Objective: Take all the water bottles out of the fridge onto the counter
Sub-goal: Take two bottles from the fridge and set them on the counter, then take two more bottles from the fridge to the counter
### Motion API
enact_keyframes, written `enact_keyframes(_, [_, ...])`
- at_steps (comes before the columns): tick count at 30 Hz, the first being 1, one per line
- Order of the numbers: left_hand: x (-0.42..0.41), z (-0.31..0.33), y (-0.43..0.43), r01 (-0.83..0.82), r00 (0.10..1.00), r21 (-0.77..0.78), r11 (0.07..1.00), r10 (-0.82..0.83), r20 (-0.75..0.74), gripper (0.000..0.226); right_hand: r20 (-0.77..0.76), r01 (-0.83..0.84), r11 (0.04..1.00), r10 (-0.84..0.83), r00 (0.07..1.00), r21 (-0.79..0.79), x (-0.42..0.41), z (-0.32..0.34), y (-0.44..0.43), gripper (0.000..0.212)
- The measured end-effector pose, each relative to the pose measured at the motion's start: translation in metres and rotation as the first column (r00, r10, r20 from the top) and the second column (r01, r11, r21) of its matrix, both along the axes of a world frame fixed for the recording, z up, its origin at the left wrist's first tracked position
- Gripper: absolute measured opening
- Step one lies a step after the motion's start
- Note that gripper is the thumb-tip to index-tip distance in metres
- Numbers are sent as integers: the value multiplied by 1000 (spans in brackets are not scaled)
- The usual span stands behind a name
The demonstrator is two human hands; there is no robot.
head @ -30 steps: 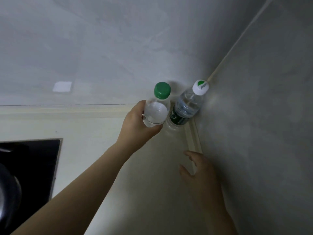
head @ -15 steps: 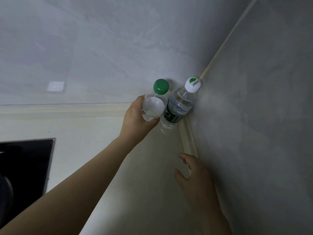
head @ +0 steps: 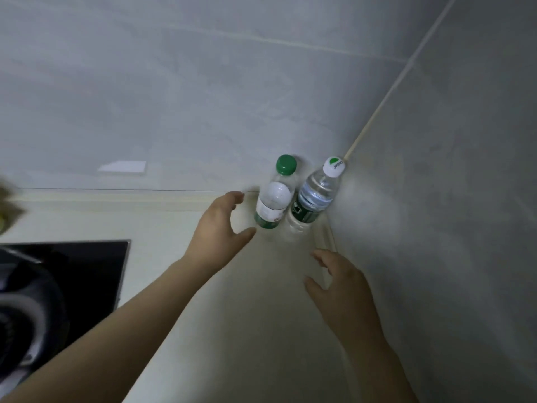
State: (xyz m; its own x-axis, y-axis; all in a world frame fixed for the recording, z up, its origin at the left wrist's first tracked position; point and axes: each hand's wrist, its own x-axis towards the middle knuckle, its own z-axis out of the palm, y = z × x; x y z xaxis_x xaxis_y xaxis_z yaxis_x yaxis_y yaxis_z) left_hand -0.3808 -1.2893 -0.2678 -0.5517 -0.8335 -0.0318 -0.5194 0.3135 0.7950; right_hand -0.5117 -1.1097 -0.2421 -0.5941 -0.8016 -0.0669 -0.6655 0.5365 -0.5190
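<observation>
Home kitchen, black hob (head: 87,257), cream counter (head: 162,225), grey tiled walls (head: 203,97)

L hand (head: 216,225) empty, fingers spread | R hand (head: 340,283) empty, fingers loose

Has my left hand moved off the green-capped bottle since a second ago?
Yes. The left hand has let go and drawn back left, away from the green-capped bottle, which stands beside the white-capped bottle in the corner.

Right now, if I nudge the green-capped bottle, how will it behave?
Likely tips easily: the green-capped bottle stands tall and narrow. Once down, its round body would probably roll. It may knock the white-capped bottle close beside it.
</observation>
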Motion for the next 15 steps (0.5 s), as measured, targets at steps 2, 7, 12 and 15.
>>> enact_keyframes(2, [24,15,8,43,999,-39,998,-42,35,64,-32,-36,999,35,999,-15,8,13,-3,46])
enact_keyframes(7, [85,58,28,65,998,-126,990,-62,28,62,-119,-149,988,143,983,-47,40,53,-11,46])
enact_keyframes(12, [151,104,42,21,999,-236,972,-27,-23,60,-168,-269,958,250,953,-101,90,100,-20,43])
enact_keyframes(15, [187,134,51,-11,999,-309,951,-3,-46,60,-219,-366,920,331,918,-144,119,132,-24,43])
